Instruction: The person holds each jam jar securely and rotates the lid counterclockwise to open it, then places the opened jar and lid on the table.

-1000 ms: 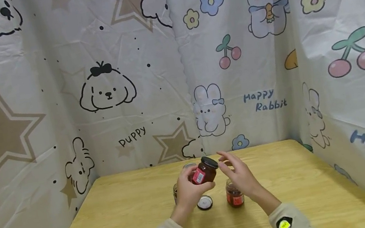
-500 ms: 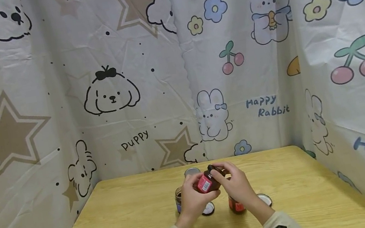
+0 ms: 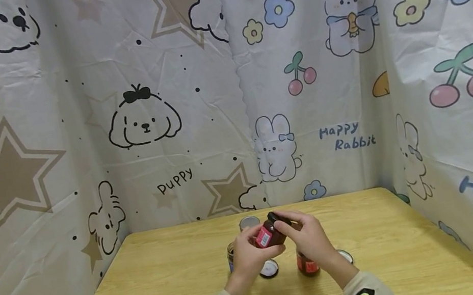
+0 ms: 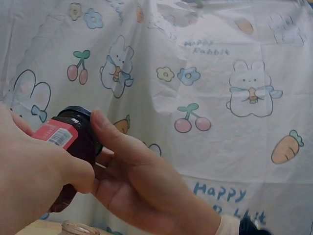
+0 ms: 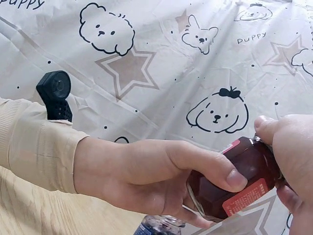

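My left hand [image 3: 249, 258] grips a dark red jar [image 3: 270, 235] with a red label round its body, tilted above the table. The thumb lies along the glass in the right wrist view. My right hand [image 3: 314, 241] holds the jar's black lid [image 4: 77, 110] between thumb and fingers, and the lid sits on the jar's mouth. Below the right hand stands another red-labelled jar [image 3: 307, 265], partly hidden by that hand. Beside the left wrist is a blue-labelled jar [image 5: 157, 226] without a lid.
A lid [image 3: 268, 269] lies upturned on the wooden table [image 3: 169, 282] between the jars. A second lid [image 3: 345, 256] shows behind the right wrist. Farther back is a round grey top [image 3: 249, 222]. Patterned curtains [image 3: 153, 181] enclose the table's back and sides.
My right hand, apart from the jar with fingers spread a second ago, has moved left onto the black lid and now grips it. The left hand keeps its hold on the jar.
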`<state>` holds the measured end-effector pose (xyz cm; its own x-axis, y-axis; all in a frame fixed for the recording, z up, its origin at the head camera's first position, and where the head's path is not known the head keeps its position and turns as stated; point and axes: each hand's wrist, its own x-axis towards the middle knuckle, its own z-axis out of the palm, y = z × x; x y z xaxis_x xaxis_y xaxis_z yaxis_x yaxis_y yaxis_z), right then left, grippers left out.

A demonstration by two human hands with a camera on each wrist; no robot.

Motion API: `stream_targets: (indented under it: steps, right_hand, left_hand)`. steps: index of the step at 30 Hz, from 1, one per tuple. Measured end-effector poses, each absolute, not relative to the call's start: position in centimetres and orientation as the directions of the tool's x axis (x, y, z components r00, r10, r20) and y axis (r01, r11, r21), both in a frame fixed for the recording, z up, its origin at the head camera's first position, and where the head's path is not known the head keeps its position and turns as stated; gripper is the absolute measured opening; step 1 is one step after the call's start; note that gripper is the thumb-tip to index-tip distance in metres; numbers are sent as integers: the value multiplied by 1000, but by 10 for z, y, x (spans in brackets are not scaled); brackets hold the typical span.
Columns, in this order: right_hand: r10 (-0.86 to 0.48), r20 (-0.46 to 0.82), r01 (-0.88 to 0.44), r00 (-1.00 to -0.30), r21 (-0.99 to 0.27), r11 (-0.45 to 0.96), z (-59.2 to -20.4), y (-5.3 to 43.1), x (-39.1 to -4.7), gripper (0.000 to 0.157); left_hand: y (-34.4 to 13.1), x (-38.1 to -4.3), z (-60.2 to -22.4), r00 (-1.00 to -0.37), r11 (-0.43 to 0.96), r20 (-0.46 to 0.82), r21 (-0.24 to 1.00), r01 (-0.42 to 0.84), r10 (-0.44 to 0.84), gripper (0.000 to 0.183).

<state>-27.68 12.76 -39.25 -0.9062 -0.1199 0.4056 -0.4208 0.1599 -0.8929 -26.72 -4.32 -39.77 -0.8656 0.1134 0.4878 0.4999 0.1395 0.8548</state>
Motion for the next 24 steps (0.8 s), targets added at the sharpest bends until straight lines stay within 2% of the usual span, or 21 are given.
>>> stream_targets:
  steps: [3, 12, 20, 24]
  right_hand:
    - [-173, 384, -405, -907, -908, 106, -388, 130, -275, 43]
    - [-241, 344, -370, -907, -927, 68, -387, 133, -276, 41]
    - [-379, 335, -363, -862, -932, 2, -388, 138, -279, 42]
    - [-418, 353, -387, -837, -922, -5, -386, 139, -279, 42]
  left_hand:
    - [-44, -267, -396, -869, 127, 481, 861, 493, 119, 51]
    - [-46, -271, -398, -871, 104, 472, 867, 486, 139, 54]
    - [-51, -276, -400, -912, 2, 361, 930, 369, 196, 54]
    - [-51, -279, -400, -911, -26, 354, 934, 356, 214, 55]
